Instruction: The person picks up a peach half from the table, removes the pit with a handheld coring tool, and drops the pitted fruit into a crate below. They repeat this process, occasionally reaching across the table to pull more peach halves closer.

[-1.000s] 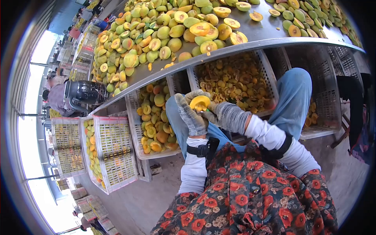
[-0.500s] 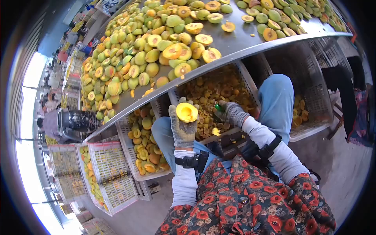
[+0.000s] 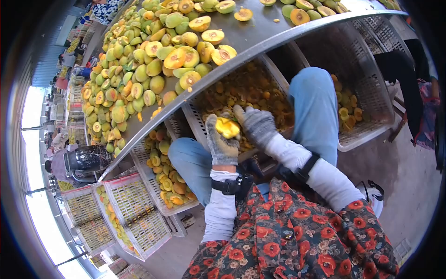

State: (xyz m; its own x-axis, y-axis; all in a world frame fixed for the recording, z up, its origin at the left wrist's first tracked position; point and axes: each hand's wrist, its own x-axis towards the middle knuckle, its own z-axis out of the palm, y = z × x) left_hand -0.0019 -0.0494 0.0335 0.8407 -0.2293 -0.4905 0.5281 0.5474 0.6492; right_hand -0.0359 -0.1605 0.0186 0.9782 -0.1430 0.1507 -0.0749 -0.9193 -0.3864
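Observation:
My left hand (image 3: pixel 223 145), in a grey knitted glove, is closed around a yellow peach half (image 3: pixel 227 127) with its hollowed side up. Beside it, touching or nearly touching the fruit, my gloved right hand (image 3: pixel 258 124) is curled. It grips a small green-handled tool, now hidden by the fingers; its blade cannot be made out. Below both hands, a crate (image 3: pixel 274 69) holds many small yellow-brown scraps and pits. Halved peaches (image 3: pixel 153 69) lie heaped on the metal table (image 3: pixel 258 35) ahead.
The table's raised metal rim (image 3: pixel 241 56) runs diagonally above my hands. A crate of peach halves (image 3: pixel 169 179) stands left of my left knee, another crate (image 3: pixel 371 111) beyond my right knee. White crates (image 3: pixel 144 218) stand at lower left. A person (image 3: pixel 62 160) sits at far left.
My right hand has moved left and up to the peach half in my left hand, and the green handle has gone out of sight. The peach half is now tilted. The camera view has shifted.

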